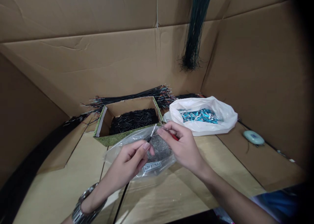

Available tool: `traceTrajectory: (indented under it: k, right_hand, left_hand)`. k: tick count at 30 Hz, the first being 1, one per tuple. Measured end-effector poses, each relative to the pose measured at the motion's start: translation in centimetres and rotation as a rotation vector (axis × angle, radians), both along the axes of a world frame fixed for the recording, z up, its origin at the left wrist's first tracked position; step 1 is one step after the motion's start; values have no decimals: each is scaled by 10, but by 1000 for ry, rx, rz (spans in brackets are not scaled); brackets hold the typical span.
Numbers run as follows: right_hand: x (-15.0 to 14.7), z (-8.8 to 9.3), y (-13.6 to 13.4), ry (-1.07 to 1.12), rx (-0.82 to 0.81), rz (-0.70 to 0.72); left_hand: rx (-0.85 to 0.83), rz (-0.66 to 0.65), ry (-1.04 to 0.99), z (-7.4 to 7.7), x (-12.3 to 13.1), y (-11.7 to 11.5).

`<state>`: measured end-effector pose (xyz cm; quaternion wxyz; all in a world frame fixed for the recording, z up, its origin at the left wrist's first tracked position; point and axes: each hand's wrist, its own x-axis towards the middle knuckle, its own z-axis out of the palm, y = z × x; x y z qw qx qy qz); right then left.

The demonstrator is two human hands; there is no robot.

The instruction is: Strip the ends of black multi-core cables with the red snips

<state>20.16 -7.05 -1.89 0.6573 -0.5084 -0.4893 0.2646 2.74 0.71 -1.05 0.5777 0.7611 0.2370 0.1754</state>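
Note:
Over a clear plastic bag (159, 148) of small grey metal pieces, my two hands are close together. My left hand (134, 155), with a metal watch on the wrist, pinches a thin black piece (149, 138) whose pale, silvery end (153, 130) points up. My right hand (180, 142) is closed around a red-handled tool (173, 136), mostly hidden by the fingers. Its thumb and index finger are beside the silvery end; whether they touch it I cannot tell.
Behind my hands stand a green-sided box (108, 139) of short black tubes and a white bag (227, 119) of blue and silver pieces. Black wire bundles (132, 94) lie at the back; dark strands (196, 31) hang above. A pale green oval object (253, 137) is at right.

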Motion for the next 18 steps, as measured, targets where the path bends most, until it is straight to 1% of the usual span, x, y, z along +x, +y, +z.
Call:
traceTrajectory:
  k: [4,7,9,12,15,18]
  right_hand:
    - [-3,-12,-4,-135,-46,22]
    - [-2,-14,-12,-209,-103,29]
    - [1,-10,-18,-294,-176,17]
    - [8,1,-29,-437,-275,-10]
    - [14,11,-35,-558,-317,-8]
    - [16,17,-36,-647,-358,-13]
  left_hand:
    - [52,30,16,0,-1,3]
    - [113,68,39,0,-2,5]
    - [156,88,60,-2,-3,6]
    - [213,100,96,-5,-3,8]
    - [267,103,131,-8,-2,9]
    - [331,101,165,-10,0,10]
